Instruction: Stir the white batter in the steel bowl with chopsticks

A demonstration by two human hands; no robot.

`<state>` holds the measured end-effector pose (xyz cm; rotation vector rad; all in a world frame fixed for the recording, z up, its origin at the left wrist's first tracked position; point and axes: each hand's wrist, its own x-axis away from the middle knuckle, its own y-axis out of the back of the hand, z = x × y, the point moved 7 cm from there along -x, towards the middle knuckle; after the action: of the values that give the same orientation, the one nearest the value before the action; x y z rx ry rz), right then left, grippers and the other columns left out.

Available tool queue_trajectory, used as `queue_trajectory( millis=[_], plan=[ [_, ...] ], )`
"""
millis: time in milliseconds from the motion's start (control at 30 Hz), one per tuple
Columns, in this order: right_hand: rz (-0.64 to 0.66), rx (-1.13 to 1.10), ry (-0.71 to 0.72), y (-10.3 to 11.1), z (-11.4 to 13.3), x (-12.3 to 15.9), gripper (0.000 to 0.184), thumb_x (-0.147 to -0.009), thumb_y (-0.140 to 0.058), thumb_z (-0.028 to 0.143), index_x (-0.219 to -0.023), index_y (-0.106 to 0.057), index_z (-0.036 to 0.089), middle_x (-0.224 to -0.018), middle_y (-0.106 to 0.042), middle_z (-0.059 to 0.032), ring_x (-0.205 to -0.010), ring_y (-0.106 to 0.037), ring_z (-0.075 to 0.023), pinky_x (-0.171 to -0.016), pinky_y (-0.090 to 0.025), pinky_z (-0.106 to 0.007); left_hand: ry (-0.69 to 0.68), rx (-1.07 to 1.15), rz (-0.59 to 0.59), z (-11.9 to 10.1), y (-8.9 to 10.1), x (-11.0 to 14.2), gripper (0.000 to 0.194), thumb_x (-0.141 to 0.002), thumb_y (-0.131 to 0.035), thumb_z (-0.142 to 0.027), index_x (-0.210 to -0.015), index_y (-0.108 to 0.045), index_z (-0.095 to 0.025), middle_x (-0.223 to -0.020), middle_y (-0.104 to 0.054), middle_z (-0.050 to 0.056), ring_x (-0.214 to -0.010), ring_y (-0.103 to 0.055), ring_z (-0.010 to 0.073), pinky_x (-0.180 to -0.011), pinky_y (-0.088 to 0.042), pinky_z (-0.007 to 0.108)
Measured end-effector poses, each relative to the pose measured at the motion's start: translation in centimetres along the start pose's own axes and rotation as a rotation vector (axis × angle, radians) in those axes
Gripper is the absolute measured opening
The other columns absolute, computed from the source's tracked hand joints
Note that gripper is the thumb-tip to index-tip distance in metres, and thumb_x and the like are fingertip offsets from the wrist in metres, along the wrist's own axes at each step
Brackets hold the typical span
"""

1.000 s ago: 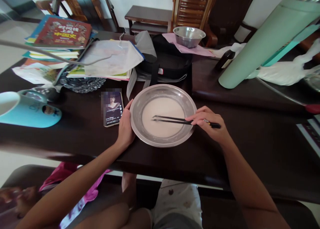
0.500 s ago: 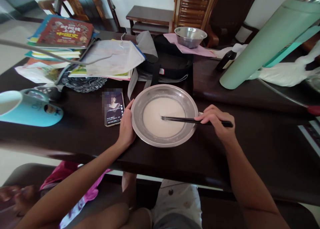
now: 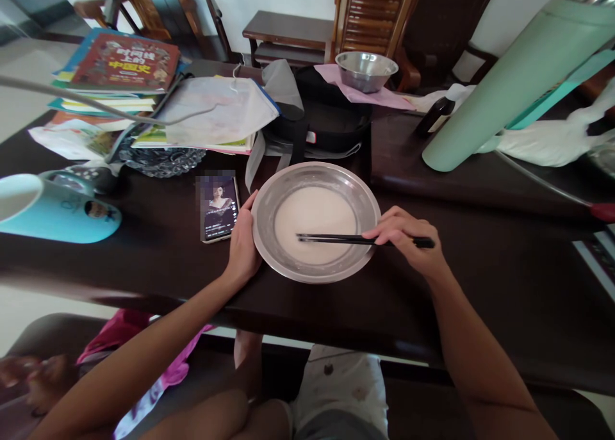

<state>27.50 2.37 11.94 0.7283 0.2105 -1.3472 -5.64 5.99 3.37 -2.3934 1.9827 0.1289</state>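
Observation:
A wide metal bowl (image 3: 365,196) stands on the dark table, with a pale, milky liquid (image 3: 317,216) in it. My left hand (image 3: 244,241) grips the bowl's left side, its thumb near the rim and the other fingers partly hidden. Over the right rim, my right hand (image 3: 406,235) is closed around a pair of black chopsticks (image 3: 336,239). Their tips point left and dip into the liquid, left of the bowl's middle. Just left of my left hand lies a phone (image 3: 221,209) with its screen lit.
A light blue mug (image 3: 62,209) is at the left. Books (image 3: 125,62), a glass dish (image 3: 163,158) and a black bag (image 3: 327,120) lie behind. A smaller metal bowl (image 3: 366,72) sits at the back; a tall green flask (image 3: 509,81) rises at right. Another person's hands (image 3: 38,376) show lower left.
My right hand and the chopsticks have shifted left and a little nearer to me, so the tips have moved across the liquid. My left hand and the bowl stay in place.

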Motion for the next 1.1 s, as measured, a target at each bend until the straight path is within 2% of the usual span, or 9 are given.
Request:
queue_trajectory(
  millis=[100,233,400,500,600,767,867,967,1100],
  plan=[
    [0.004,0.065,-0.004,-0.1,-0.1,-0.1,0.027,-0.108,-0.073,0.043,-0.089,-0.088,0.032,-0.098,-0.094,-0.0022,-0.082,-0.074,-0.0251,-0.076,-0.061,-0.045,-0.007,-0.005,0.000,0.0,0.0,0.0,0.073,-0.105,-0.053,-0.082,-0.154,-0.069,-0.030,-0.168,-0.067,0.009,-0.158,-0.059,0.0343,-0.137,-0.042,0.052],
    [-0.114,0.067,-0.042,1.0,-0.4,0.1,0.042,-0.111,-0.065,0.047,-0.077,-0.085,0.031,-0.087,-0.091,-0.0031,-0.074,-0.073,-0.0259,-0.071,-0.059,-0.047,-0.005,0.008,0.017,0.1,-0.2,0.0,0.072,-0.107,-0.050,-0.079,-0.157,-0.067,-0.030,-0.167,-0.067,0.010,-0.158,-0.060,0.0339,-0.135,-0.045,0.053],
    [0.022,0.048,-0.027,-0.2,-0.3,0.0,0.033,-0.109,-0.069,0.046,-0.085,-0.087,0.032,-0.092,-0.093,-0.0022,-0.080,-0.076,-0.0256,-0.077,-0.062,-0.047,0.001,0.005,0.000,-0.1,-0.1,0.1,0.072,-0.106,-0.054,-0.079,-0.156,-0.069,-0.028,-0.165,-0.069,0.011,-0.156,-0.062,0.0340,-0.135,-0.045,0.052],
    [-0.044,0.103,-0.029,0.2,-0.4,0.0,0.029,-0.108,-0.072,0.045,-0.087,-0.088,0.032,-0.097,-0.093,-0.0024,-0.082,-0.075,-0.0259,-0.076,-0.061,-0.046,0.005,-0.004,-0.004,-0.2,-0.1,0.1,0.072,-0.106,-0.053,-0.078,-0.156,-0.069,-0.028,-0.165,-0.069,0.010,-0.155,-0.062,0.0334,-0.134,-0.046,0.051],
    [-0.117,0.067,-0.020,0.9,-0.3,0.1,0.038,-0.112,-0.066,0.042,-0.081,-0.086,0.032,-0.090,-0.092,-0.0019,-0.077,-0.072,-0.0247,-0.072,-0.059,-0.044,0.008,-0.002,-0.001,-0.2,-0.1,0.0,0.075,-0.105,-0.053,-0.080,-0.156,-0.068,-0.027,-0.166,-0.068,0.011,-0.156,-0.062,0.0338,-0.134,-0.046,0.051],
    [0.017,0.046,-0.035,-0.3,-0.4,0.1,0.034,-0.109,-0.069,0.047,-0.085,-0.087,0.032,-0.092,-0.093,-0.0024,-0.080,-0.075,-0.0256,-0.077,-0.062,-0.046,0.013,0.007,0.007,-0.1,-0.2,0.1,0.074,-0.106,-0.052,-0.080,-0.157,-0.067,-0.028,-0.167,-0.068,0.011,-0.157,-0.061,0.0340,-0.134,-0.045,0.051],
    [-0.036,0.104,-0.033,0.1,-0.4,0.0,0.028,-0.107,-0.073,0.045,-0.088,-0.088,0.032,-0.098,-0.094,-0.0024,-0.083,-0.076,-0.0255,-0.078,-0.063,-0.045,0.017,0.015,0.018,-0.2,-0.3,0.1,0.074,-0.106,-0.052,-0.080,-0.157,-0.067,-0.028,-0.166,-0.069,0.011,-0.156,-0.062,0.0341,-0.133,-0.047,0.051],
    [-0.121,0.085,-0.028,0.9,-0.3,0.1,0.037,-0.111,-0.068,0.044,-0.080,-0.086,0.032,-0.090,-0.092,-0.0020,-0.078,-0.075,-0.0249,-0.073,-0.061,-0.045,0.006,0.009,0.014,-0.2,-0.3,0.1,0.074,-0.106,-0.052,-0.081,-0.156,-0.068,-0.028,-0.165,-0.069,0.011,-0.155,-0.062,0.0345,-0.133,-0.048,0.051],
    [-0.030,0.047,-0.017,0.1,-0.1,0.0,0.039,-0.111,-0.067,0.047,-0.081,-0.086,0.032,-0.087,-0.092,-0.0024,-0.077,-0.075,-0.0256,-0.074,-0.062,-0.047,0.003,0.004,0.009,0.1,-0.1,0.0,0.073,-0.107,-0.050,-0.079,-0.157,-0.067,-0.029,-0.168,-0.067,0.011,-0.159,-0.059,0.0336,-0.136,-0.043,0.051]
  ],
)
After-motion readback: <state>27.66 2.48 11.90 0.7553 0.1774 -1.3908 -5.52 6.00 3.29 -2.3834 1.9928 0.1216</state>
